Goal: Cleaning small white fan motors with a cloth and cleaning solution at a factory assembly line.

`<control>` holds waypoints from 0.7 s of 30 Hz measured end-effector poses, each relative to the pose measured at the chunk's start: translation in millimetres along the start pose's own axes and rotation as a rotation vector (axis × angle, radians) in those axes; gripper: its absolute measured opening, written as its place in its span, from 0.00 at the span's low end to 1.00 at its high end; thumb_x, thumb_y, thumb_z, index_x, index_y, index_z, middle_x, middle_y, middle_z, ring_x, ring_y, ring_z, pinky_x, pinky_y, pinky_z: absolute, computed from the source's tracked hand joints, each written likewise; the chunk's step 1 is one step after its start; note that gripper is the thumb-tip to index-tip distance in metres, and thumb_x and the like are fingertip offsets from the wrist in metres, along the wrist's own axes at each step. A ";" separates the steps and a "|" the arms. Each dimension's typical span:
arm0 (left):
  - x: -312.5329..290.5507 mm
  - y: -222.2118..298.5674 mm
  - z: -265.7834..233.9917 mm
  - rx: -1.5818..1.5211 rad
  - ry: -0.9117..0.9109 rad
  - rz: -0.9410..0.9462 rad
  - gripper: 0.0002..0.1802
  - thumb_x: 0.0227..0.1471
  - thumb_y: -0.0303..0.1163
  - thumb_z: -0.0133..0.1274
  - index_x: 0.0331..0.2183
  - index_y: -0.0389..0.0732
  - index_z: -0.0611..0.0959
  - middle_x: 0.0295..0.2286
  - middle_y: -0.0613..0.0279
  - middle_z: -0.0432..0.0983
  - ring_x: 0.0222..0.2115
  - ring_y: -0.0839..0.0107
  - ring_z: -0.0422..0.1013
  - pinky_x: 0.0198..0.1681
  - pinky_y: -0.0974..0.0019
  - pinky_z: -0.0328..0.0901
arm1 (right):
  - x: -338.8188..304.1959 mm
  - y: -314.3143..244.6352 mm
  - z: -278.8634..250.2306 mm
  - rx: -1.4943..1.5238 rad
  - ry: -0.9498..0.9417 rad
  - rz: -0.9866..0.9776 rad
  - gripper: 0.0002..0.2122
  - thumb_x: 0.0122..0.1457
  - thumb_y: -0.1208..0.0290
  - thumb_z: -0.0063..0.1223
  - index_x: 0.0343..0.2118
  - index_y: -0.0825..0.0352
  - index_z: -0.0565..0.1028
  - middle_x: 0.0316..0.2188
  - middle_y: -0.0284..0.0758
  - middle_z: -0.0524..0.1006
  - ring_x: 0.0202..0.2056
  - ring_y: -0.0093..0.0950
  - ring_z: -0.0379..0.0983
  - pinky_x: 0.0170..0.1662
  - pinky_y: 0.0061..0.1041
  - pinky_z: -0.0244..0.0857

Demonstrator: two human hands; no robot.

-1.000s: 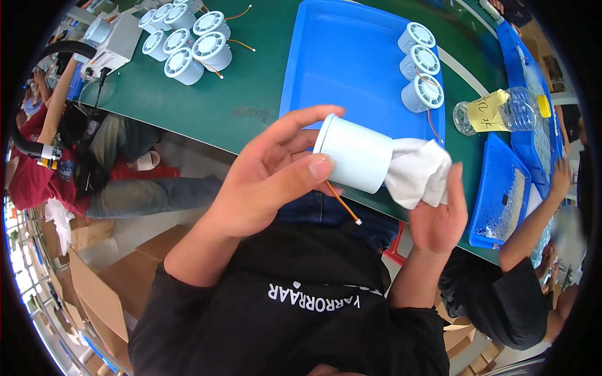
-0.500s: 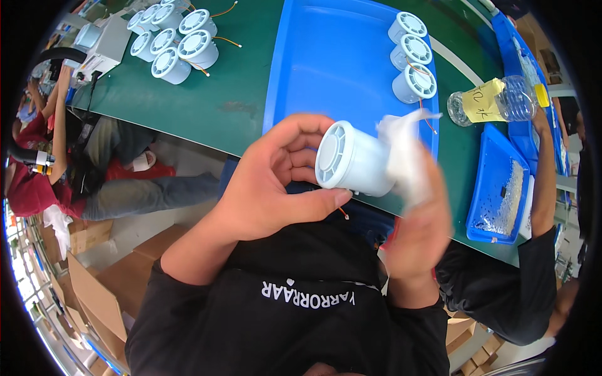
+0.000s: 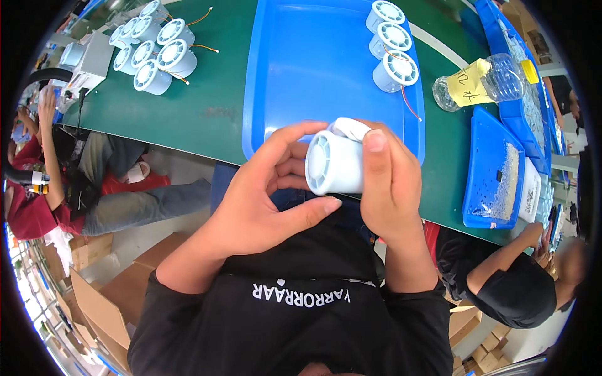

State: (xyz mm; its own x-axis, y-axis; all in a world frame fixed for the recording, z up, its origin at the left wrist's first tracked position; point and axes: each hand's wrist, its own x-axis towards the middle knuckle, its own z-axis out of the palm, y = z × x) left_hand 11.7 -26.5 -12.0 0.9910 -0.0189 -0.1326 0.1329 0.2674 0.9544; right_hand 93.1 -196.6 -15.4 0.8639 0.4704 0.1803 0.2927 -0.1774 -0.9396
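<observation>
I have a pale blue cylindrical unit [image 3: 342, 168] with a slotted round face in front of me, tilted with the face toward the left. My left hand [image 3: 266, 191] curls loosely around the face end, the thumb at its lower edge and the fingers behind. My right hand [image 3: 392, 182] grips the other end, thumb laid along the side. A white cloth [image 3: 351, 128] is bunched under its fingers against the top of the unit. The back end of the unit is hidden by the right hand.
A blue tray [image 3: 307, 69] holds three similar units [image 3: 394, 37] along its right side. Several more units [image 3: 153, 50] with thin wires stand at the left. A labelled clear bottle [image 3: 480, 81] and a small blue tray [image 3: 492, 175] lie right. Co-workers sit at both sides.
The right hand has come in from the right and now clasps the unit; before, it was blurred with the cloth at the back end. The co-worker's arm at right has drawn back.
</observation>
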 end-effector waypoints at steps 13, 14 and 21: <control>9.6 0.2 -6.1 0.850 0.041 0.614 0.41 0.45 0.23 0.68 0.59 0.41 0.68 0.45 0.55 0.75 0.40 0.72 0.74 0.46 0.67 0.69 | 8.8 -12.8 -20.2 -0.129 -0.277 -0.042 0.13 0.68 0.67 0.46 0.43 0.73 0.76 0.32 0.45 0.77 0.31 0.43 0.74 0.37 0.34 0.69; 9.9 -1.0 -3.8 0.847 0.039 0.618 0.41 0.45 0.23 0.68 0.59 0.41 0.68 0.45 0.55 0.75 0.40 0.72 0.74 0.46 0.67 0.69 | 7.1 -6.0 -16.2 -0.188 -0.136 -0.162 0.12 0.68 0.68 0.47 0.43 0.72 0.76 0.33 0.44 0.77 0.31 0.43 0.74 0.36 0.34 0.69; 11.2 9.3 -0.6 -0.260 0.006 -0.136 0.37 0.49 0.21 0.64 0.58 0.35 0.65 0.46 0.55 0.74 0.41 0.74 0.74 0.43 0.71 0.70 | 0.1 -21.3 -7.9 -0.630 -0.031 -0.558 0.18 0.58 0.67 0.57 0.49 0.71 0.76 0.46 0.44 0.76 0.45 0.42 0.73 0.47 0.39 0.69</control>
State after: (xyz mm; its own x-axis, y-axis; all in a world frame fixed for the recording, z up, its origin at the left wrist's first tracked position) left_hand 24.0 -23.7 -4.7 0.9641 -0.0664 -0.2570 0.2550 0.5008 0.8272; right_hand 90.2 -199.6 6.9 0.5155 0.6538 0.5539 0.8556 -0.3566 -0.3753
